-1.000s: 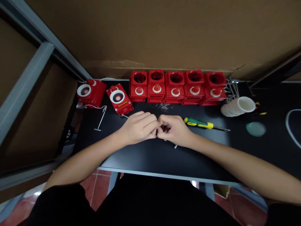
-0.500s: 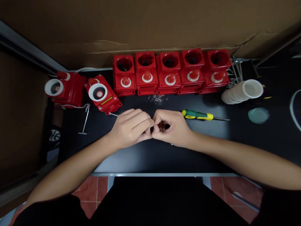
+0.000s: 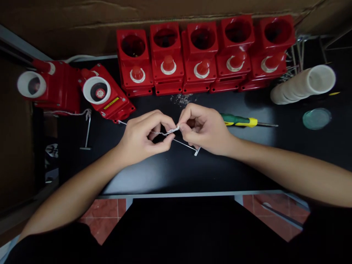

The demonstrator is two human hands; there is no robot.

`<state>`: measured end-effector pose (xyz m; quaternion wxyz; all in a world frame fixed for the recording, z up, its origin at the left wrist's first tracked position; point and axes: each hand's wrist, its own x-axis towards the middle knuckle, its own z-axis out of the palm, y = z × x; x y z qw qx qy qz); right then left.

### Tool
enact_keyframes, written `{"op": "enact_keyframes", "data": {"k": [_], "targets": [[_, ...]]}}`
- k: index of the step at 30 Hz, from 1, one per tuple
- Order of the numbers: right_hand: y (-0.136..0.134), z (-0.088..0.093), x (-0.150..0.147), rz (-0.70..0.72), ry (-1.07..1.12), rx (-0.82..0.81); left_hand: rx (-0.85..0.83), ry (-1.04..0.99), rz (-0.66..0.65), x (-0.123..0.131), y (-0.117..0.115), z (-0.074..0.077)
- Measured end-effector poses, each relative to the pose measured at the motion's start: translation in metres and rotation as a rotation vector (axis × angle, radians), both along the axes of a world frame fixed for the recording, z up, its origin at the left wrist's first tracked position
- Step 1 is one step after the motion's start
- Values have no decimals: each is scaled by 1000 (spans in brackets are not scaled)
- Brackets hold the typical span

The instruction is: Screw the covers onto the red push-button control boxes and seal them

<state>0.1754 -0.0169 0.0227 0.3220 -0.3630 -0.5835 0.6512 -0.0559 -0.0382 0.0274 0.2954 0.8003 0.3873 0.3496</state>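
My left hand pinches a thin whitish cord, which looks twisted or knotted between the hands. The tip of that cord is between the thumb and finger of my right hand. A slim metal T-shaped rod, like a small hammer, slants out from below the left fingers, its head under my right hand. From the tilted red box with a white ring, a cord runs toward my left hand. The part of the cord inside the left hand is partly hidden.
Several red boxes with round openings stand along the back. A green-yellow screwdriver lies beside my right wrist. White cups and a clear disc are at right; another red box and T-shaped rod at left.
My hands have opened apart a little, bringing the cord and the T-shaped rod into sight. The view has shifted, so the red boxes appear higher and larger.
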Motion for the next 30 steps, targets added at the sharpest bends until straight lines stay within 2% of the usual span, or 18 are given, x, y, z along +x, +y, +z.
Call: {"op": "enact_keyframes", "data": {"k": [8, 13, 18, 23, 30], "targets": [[-2, -1, 0, -11, -64, 157, -148, -67, 65, 2, -1, 1], [-8, -2, 2, -97, -45, 317, -208, -137, 75, 2, -1, -1], [-11, 1, 5, -35, -143, 474, -265, -115, 84, 1, -3, 1], [-11, 4, 5, -43, -174, 559, -306, -129, 54, 3, -6, 5], [-12, 5, 7, -23, -200, 692, -271, -167, -16, 2, -3, 5]]}}
